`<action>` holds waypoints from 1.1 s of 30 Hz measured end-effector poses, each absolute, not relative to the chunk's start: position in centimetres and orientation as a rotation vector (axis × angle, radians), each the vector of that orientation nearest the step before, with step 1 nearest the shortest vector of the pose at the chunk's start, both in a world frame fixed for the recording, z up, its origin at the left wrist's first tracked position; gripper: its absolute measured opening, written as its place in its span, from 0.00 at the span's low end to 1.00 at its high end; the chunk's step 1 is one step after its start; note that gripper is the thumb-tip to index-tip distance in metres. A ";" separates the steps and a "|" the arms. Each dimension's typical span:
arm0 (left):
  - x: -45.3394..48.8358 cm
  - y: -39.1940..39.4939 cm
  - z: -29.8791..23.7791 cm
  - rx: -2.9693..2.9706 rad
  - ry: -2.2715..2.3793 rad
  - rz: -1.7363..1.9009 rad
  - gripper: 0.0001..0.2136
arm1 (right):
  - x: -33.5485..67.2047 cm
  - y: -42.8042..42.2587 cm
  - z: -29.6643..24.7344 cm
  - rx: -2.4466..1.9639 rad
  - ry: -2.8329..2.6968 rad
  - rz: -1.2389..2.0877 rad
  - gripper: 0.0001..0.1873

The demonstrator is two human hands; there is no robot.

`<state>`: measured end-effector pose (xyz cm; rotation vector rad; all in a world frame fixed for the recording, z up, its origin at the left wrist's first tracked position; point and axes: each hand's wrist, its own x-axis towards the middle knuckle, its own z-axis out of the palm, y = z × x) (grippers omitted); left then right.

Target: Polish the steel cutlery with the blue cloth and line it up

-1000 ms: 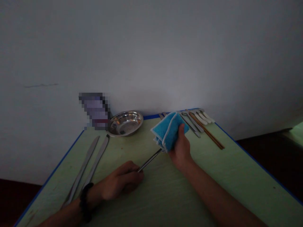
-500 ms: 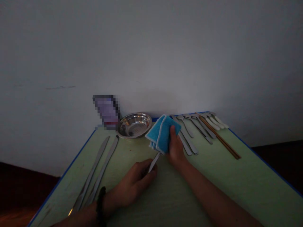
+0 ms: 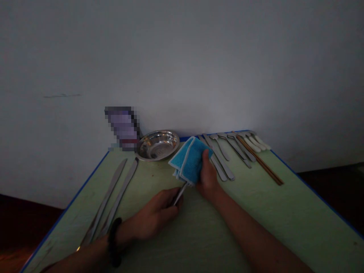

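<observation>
My left hand (image 3: 159, 212) is closed around the end of a slim piece of metal cutlery (image 3: 180, 194) held low over the table. Its far end disappears inside a folded blue cloth (image 3: 190, 161) with white edging, so its exact kind is hidden. From the right, my right hand (image 3: 208, 175) grips the cloth, thumb on top, wrapped about the cutlery. Two table knives (image 3: 112, 197) lie on the left, partly behind my left forearm. Just right of the cloth, two more metal pieces (image 3: 220, 161) lie side by side.
A shiny steel bowl (image 3: 157, 146) stands at the back near the wall, beside a blurred-out propped device (image 3: 123, 127). Along the back right lie a spoon (image 3: 220, 147), more metal cutlery (image 3: 236, 148), brown chopsticks (image 3: 261, 161) and several white-handled pieces (image 3: 257, 142). The green table (image 3: 284, 212) has blue edges.
The whole scene has shifted slightly left and up in view. Both hands keep their hold on the cutlery and the cloth, with little other difference.
</observation>
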<state>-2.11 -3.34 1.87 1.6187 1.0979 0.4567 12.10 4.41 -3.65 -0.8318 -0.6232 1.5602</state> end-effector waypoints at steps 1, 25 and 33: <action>-2.2 -3.2 1.7 1.586 1.046 0.474 0.03 | 12.1 4.4 -3.3 -0.846 -0.557 1.574 0.29; -2.6 -3.7 1.8 1.490 1.070 0.356 0.10 | 12.8 3.6 -2.1 -0.788 -0.504 1.734 0.26; -2.3 -3.8 2.0 1.529 1.112 0.356 0.16 | 13.1 4.0 -1.7 -0.863 -0.319 1.655 0.15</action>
